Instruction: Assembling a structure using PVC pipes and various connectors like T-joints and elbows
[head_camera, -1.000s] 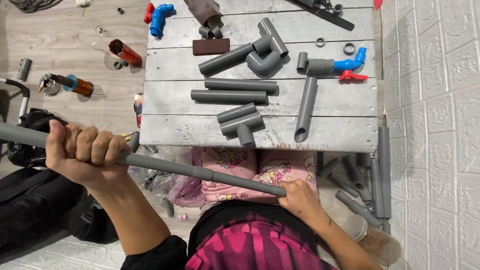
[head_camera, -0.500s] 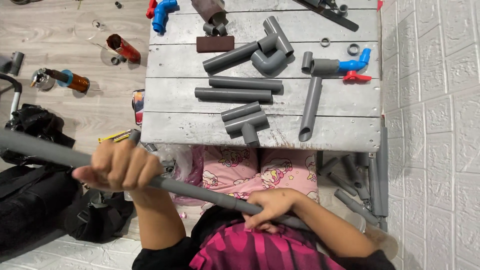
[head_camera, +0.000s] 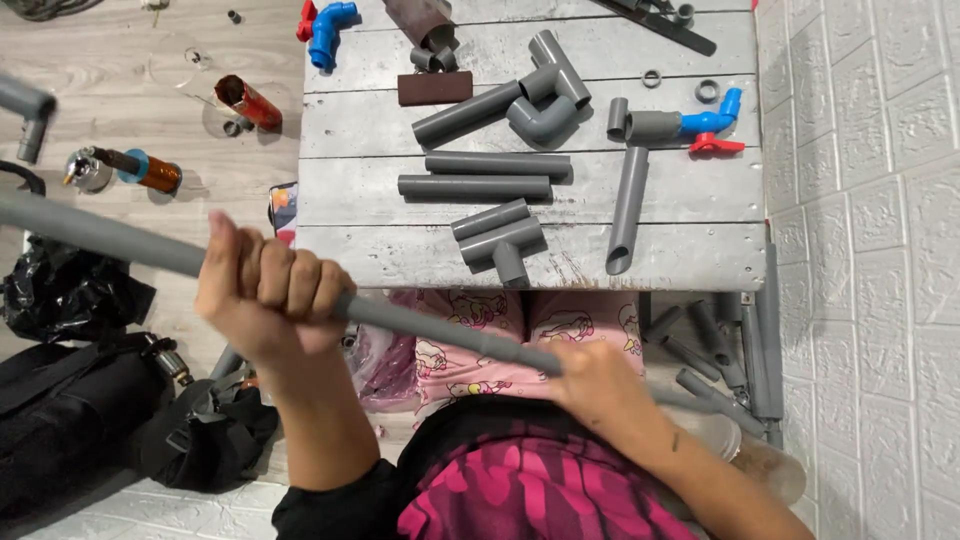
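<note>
Currently, a long grey PVC pipe (head_camera: 430, 327) is gripped across the lap, below the tabletop (head_camera: 350, 250): left hand (head_camera: 265, 295) fisted around it, right hand (head_camera: 600, 385) closed on its end. Fittings lie unassembled above; joining appears unfinished.

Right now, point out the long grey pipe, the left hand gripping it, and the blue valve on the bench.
long grey pipe (head_camera: 440, 330), head view, on the bare stretch between the two hands.
left hand (head_camera: 270, 295), head view, on the knuckles wrapped over the pipe.
blue valve (head_camera: 712, 118), head view, on its blue body.
</note>
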